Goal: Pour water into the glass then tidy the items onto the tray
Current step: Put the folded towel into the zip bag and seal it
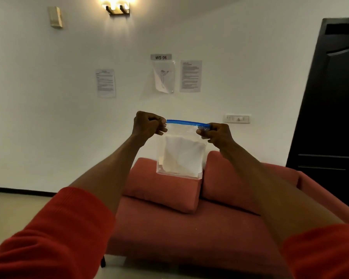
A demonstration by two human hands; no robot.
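Neither the pouring nor the tidying appears to be in hand at this moment: no glass, water vessel or tray shows anywhere in the head view, so their whereabouts and condition cannot be reported. What is held instead is a clear plastic zip bag with a blue seal strip along its top (180,152), raised at arm's length in front of the person and hanging free above the salmon-red upholstered sofa with two back cushions (169,224). The left hand (148,124) pinches the left end of the blue strip with its fingers curled tight; the right hand (215,133) pinches the right end likewise, thumb and fingers clamped on the bag's top edge. The strip is drawn taut and level between the two grips. The bag hangs upright and flat, and contains a folded white item, cloth or paper, which cannot be told apart at this sharpness. Whether the seal is closed along its whole length cannot be determined. In my judgement this is a preliminary or display step, with the task proper not yet begun. The next move would call for setting the bag down or opening it, then bringing the gaze down to the work surface where the glass and tray presumably stand. Both forearms are bare below pushed-up red sleeves (54,234). A white wall with printed notices (190,75) lies beyond.
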